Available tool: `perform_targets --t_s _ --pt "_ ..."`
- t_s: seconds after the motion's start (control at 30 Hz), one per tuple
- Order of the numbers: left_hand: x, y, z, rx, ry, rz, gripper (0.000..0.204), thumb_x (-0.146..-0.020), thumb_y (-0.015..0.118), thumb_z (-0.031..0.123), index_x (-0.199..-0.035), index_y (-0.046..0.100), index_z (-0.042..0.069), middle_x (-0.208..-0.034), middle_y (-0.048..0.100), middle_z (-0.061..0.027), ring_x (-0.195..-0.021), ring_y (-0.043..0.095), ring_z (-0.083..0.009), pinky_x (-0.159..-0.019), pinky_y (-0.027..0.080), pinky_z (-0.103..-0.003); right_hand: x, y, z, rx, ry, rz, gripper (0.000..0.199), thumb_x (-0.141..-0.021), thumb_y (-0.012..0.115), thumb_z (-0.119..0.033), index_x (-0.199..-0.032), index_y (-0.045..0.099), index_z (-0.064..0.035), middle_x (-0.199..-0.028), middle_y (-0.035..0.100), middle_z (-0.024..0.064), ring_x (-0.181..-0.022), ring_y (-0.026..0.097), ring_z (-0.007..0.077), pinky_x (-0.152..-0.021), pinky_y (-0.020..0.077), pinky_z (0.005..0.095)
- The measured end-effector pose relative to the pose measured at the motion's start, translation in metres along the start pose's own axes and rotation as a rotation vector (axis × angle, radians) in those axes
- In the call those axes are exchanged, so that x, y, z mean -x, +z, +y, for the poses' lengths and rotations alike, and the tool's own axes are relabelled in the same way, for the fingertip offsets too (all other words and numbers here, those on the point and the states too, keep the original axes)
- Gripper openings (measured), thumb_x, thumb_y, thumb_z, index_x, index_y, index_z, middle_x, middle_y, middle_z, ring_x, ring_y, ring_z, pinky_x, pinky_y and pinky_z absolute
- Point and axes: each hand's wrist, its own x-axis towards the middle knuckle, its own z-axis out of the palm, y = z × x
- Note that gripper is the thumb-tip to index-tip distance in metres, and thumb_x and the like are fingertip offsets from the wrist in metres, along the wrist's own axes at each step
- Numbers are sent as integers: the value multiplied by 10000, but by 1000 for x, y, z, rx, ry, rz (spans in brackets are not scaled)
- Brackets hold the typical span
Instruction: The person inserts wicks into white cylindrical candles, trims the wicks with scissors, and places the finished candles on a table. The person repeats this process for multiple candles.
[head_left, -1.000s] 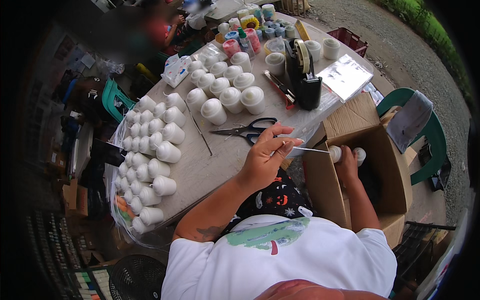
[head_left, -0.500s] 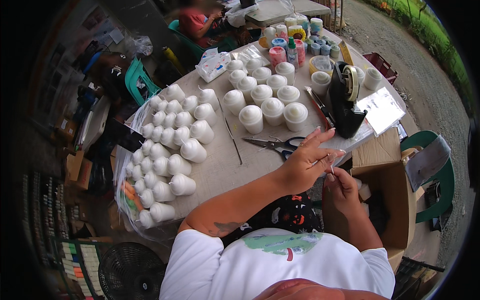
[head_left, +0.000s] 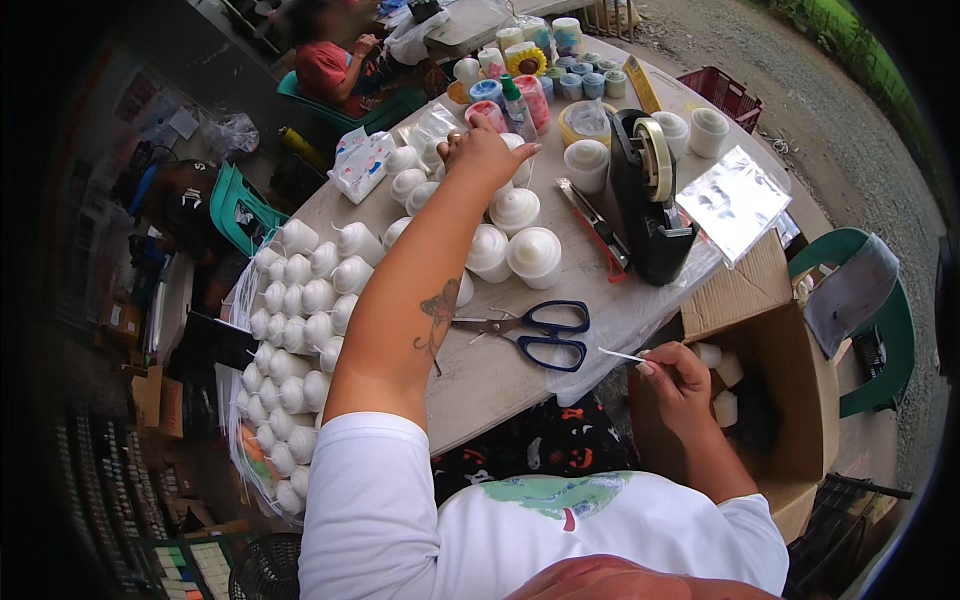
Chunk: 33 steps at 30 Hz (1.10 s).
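My left hand (head_left: 488, 158) reaches across the table over a group of white candles with swirled tops, such as the candle (head_left: 534, 256). Its thumb is spread to the right and its fingers lie apart; what is under the palm is hidden. Near the table's front edge, my right hand (head_left: 680, 385) pinches one end of a thin white stick (head_left: 622, 355), perhaps a stiff wick. Left of that stick lie scissors (head_left: 552, 336) with dark blue handles, blades spread. Many more white candles (head_left: 290, 330), with short wicks, fill the table's left side, partly behind my left forearm.
A black tape dispenser (head_left: 655, 215), a red-and-black cutter (head_left: 598, 232) and clear plastic sleeves (head_left: 733, 200) lie at the right. Coloured candles (head_left: 530, 100) stand behind. An open cardboard box (head_left: 790, 390) holds white cups. A person in red (head_left: 325, 72) sits beyond.
My left hand has left my right hand and swung forward and left over the candles. The right hand keeps the thin white stick, now pointing left. The view has shifted, showing the scissors fully.
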Motion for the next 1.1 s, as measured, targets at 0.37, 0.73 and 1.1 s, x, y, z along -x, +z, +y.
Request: perform_targets --t_s 0.37,0.73,1.1 --pt "102 -78 -28 1747 159 -189 447 -933 474 352 -1174 501 -23 -1103 610 -151 -960 646 -250 -788 574 -392 3 -7 -7 26 -33 50 50 -838 687 -27 -855 645 -6 -768 617 38 -702 548 119 -641 428 243" --pt "271 -3 -2 1933 -219 -547 504 -957 456 482 -1147 536 22 -1050 630 -95 -920 662 -196 -723 582 -321 39 -33 -57 95 -91 -107 45 -824 689 5 -828 646 -4 -753 625 42 -673 545 105 -601 402 239" --pt "278 -3 -8 1810 -122 -388 466 -930 552 429 -1165 533 28 -1041 618 -88 -931 624 -181 -771 539 -334 44 -29 -57 157 -164 -71 34 -832 684 -17 -821 653 -11 -719 601 33 -628 519 103 -550 381 249"
